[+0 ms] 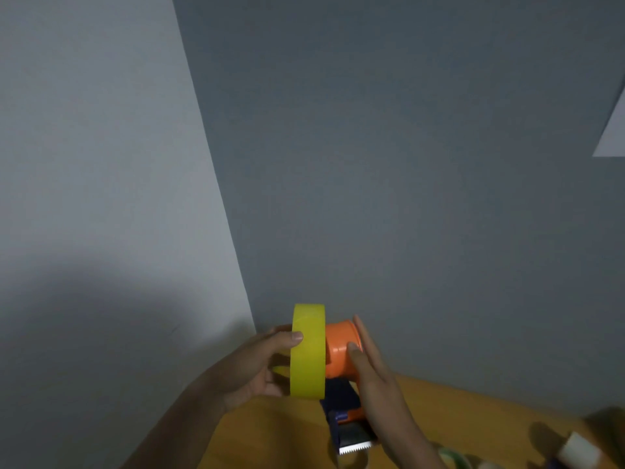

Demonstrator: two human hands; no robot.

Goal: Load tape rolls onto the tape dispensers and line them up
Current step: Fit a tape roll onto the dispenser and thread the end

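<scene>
While my left hand [257, 363] gripped the roll [308, 350], its axis pointed right at the dispenser [341, 353] hub, steadied by my flat right hand [375, 374].

one yellow tape roll [308, 350], one orange dispenser [341, 353]

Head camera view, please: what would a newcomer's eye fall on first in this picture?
The bright yellow tape roll, low in the middle, stands out first; the left hand grips it on edge against the grey wall. Right beside it is the orange hub of a tape dispenser, steadied by the right hand, with its toothed blade pointing down over the wooden table.
</scene>
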